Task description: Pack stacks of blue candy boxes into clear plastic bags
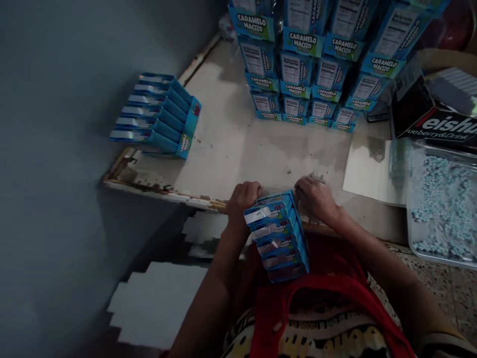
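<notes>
A blue candy display box (278,238), filled with a row of several small packs, is tilted at the table's front edge against my body. My left hand (242,199) is closed at the box's far left corner, its fingers curled over clear plastic film. On the other side, my right hand (316,199) pinches the film a little away from the box, with wrinkled see-through plastic showing behind the knuckles. Most of the film is hard to make out in the dim light. The fingertips of both hands are partly hidden.
Stacked blue boxes marked Caramelo Macizo (294,89) stand at the back. Another filled display box (156,117) sits at the left by the wall. To the right are a black carton (434,119), a cream card (367,171) and a clear tray (413,238) of pale blue candies.
</notes>
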Tool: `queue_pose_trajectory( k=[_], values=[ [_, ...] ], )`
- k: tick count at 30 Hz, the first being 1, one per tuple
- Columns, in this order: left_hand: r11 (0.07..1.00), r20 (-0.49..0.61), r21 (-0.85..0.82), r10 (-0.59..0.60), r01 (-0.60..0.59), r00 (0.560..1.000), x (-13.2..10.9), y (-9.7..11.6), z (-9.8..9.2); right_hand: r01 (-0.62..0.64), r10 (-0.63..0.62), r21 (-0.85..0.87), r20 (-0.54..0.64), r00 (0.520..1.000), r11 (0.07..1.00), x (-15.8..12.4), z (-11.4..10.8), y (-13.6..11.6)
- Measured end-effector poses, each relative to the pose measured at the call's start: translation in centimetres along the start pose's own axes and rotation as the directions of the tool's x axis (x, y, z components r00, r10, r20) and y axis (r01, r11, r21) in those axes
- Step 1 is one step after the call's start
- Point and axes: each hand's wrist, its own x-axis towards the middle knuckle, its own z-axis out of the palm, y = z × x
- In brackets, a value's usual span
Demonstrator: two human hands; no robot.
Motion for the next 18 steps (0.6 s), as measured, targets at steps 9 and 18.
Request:
queue_pose_trajectory(
  k=[9,18],
  values=[
    [0.969,0.048,-0.22,-0.103,0.111,0.994,0.7,0.9,-5.4,-0.072,0.084,0.297,-0.029,0.996,0.952,0.5,-2.4,-1.5],
    [0.992,-0.305,-0.122,-0.08,0.044,0.949,-3.3,4.7,-9.2,0.127,-0.022,0.341,-0.296,0.955,0.931,-2.9,-3.4,-3.3]
  ],
)
